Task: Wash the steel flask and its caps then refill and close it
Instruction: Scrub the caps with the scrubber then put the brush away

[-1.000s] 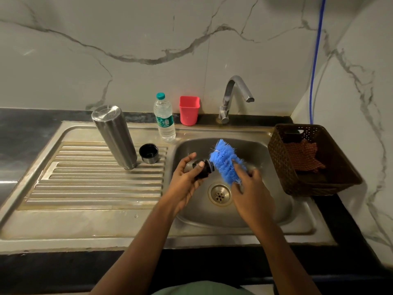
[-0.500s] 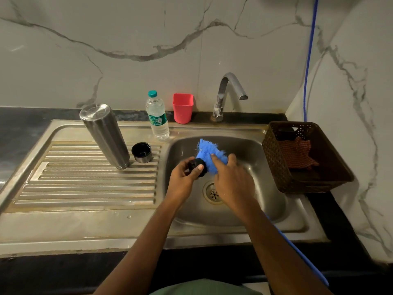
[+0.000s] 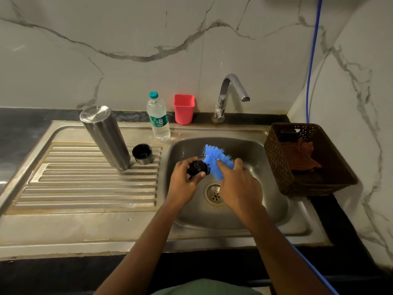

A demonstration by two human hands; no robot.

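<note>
Over the sink basin [image 3: 263,205], my left hand [image 3: 184,184] grips a small black inner cap [image 3: 197,168]. My right hand [image 3: 238,184] holds a blue bristle brush [image 3: 214,158] by its head, and the bristles press against the cap. The brush's long blue handle [image 3: 308,262] runs back past my right forearm. The steel flask [image 3: 106,137] stands upside down on the ribbed drainboard [image 3: 85,188]. Beside it sits the steel outer cap [image 3: 142,153], open side up.
A plastic water bottle [image 3: 158,118] and a pink cup [image 3: 184,111] stand at the sink's back rim. The tap [image 3: 230,92] is off. A brown woven basket [image 3: 306,160] holding a checked cloth [image 3: 299,156] sits to the right of the basin.
My right hand has slid up along the brush to its bristle head. Both hands keep the brush against the black cap over the basin.
</note>
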